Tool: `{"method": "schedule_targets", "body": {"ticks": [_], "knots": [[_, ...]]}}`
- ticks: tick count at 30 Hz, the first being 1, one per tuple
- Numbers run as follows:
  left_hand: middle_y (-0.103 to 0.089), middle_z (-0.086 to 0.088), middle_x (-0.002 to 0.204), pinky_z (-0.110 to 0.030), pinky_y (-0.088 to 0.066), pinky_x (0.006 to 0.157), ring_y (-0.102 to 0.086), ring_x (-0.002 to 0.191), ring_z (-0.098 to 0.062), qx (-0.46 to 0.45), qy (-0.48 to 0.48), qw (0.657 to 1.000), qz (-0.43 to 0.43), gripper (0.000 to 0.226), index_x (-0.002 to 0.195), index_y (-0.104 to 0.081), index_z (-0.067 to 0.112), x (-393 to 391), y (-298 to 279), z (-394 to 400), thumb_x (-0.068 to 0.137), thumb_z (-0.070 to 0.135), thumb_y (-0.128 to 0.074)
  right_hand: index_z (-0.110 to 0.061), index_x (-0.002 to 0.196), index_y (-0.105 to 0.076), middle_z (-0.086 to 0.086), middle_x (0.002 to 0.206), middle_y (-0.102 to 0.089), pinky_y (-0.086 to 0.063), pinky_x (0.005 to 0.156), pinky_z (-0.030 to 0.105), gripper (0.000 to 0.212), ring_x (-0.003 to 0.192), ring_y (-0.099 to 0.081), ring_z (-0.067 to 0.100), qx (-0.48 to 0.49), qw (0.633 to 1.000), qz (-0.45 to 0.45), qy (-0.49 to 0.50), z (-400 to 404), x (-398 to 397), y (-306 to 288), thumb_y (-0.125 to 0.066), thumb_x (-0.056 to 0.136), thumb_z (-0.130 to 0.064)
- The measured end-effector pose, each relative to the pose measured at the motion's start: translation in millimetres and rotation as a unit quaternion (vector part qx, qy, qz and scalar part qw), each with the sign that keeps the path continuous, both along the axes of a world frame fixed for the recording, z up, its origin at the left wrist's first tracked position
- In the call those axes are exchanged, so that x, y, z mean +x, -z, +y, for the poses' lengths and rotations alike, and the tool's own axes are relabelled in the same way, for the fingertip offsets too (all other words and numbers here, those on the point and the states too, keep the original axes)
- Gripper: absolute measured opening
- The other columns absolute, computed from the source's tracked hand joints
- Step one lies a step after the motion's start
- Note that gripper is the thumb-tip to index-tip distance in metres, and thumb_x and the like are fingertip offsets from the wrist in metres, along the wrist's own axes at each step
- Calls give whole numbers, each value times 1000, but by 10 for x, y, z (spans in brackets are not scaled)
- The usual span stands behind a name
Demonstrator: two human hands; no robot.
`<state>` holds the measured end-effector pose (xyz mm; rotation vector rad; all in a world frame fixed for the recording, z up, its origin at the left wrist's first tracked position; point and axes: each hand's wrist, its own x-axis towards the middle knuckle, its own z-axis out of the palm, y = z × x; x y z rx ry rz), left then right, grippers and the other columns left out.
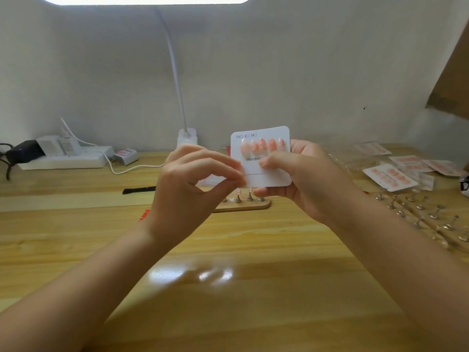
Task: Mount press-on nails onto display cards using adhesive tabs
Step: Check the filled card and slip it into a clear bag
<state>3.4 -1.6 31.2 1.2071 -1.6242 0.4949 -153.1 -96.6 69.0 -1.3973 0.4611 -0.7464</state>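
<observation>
Nails (262, 146), five peachy-pink ones, sit in a row across the top half of a white display card (269, 177) that's held up above the wooden desk (228, 313), roughly centre of the view. The card's lower half is bare.

Going left to right: far left at the back edge of the desk there's a white power strip (66, 158) with a dark adapter (24, 151) and a white plug in it, the cable trailing off toward the lamp base (187, 138). A thin dark tool (139, 190) lies flat just in front.

The left hand (193, 184) has thumb and forefinger pinched together right at the card's lower left edge; I can't tell if there's a tab between them, too blurry. The right hand (307, 179) grips the card from the right, thumb pressed on the front over the printed text, fingers curled behind.

Under the card, a small wooden stand (243, 205) holds little metal pegs, two with pink nails on top.

Over on the right: clear bags with finished cards (390, 177) inside, piled near the back, and loose metal pegs (421, 217) scattered in front, close to the right forearm. The front middle of the desk is open wood with lamp glare on it.
</observation>
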Motion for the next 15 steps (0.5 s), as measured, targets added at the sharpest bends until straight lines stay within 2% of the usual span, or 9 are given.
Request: {"method": "schedule_targets", "body": {"ticks": [5, 11, 13, 15], "knots": [[-70, 11, 92, -52, -48, 77, -64, 88, -19, -3, -10, 1000, -9, 7, 84, -72, 24, -4, 4, 6, 80, 29, -73, 1, 95, -62, 15, 90, -69, -53, 48, 27, 12, 64, -70, 21, -8, 1000, 0, 4, 5, 9, 7, -54, 89, 8], [-73, 5, 91, -53, -47, 73, -67, 83, -25, -41, -42, 996, -66, 10, 80, -77, 15, 39, 37, -10, 81, 25, -76, 2, 96, -61, 16, 89, -68, -54, 49, 27, 12, 64, -70, 22, -7, 1000, 2, 8, 16, 14, 6, -53, 89, 8], [-73, 5, 93, -52, -48, 71, -66, 82, -26, -60, -56, 991, -109, 12, 83, -78, 16, 56, 58, -20, 84, 27, -73, 2, 96, -61, 14, 87, -68, -54, 48, 27, 12, 63, -70, 21, 3, 1000, -2, 3, 12, 6, 1, -53, 90, 8], [-72, -1, 98, -52, -48, 72, -64, 85, -27, -59, -57, 990, -118, 17, 88, -77, 14, 48, 81, -33, 87, 27, -67, 2, 98, -62, 12, 85, -68, -54, 49, 27, 14, 64, -70, 21, 17, 1000, -9, -1, 0, -1, -5, -52, 90, 7]]}}
